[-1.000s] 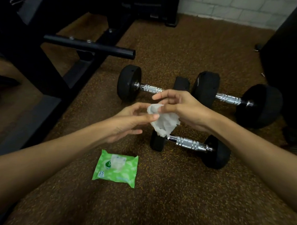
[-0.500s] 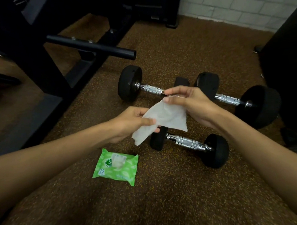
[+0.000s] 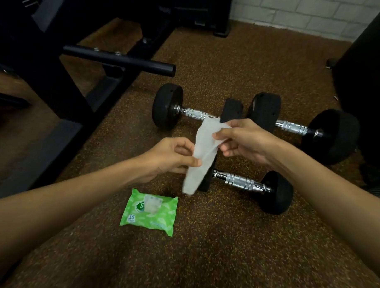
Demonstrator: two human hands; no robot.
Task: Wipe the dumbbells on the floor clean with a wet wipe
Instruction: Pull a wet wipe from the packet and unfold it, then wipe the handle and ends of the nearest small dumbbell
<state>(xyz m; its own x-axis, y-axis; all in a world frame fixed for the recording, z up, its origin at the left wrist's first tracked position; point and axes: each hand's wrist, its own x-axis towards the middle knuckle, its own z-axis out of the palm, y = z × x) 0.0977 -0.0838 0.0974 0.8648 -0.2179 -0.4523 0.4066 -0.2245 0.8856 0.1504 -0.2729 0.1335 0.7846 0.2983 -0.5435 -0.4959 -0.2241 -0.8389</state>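
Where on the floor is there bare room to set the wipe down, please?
Bare floor lies right of the wipe packet and nearer than the closest dumbbell. It is crowded farther off, where two more dumbbells lie beside the black frame.

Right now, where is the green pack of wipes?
The green pack of wipes lies flat on the brown floor, lower centre of the head view, just below the left hand and left of the nearest dumbbell.

We read one item only: the green wipe packet on the floor at 6 o'clock. Its lower-left corner bears "15"; beside it an oval logo begins with "S", the rest illegible. Other print too small.
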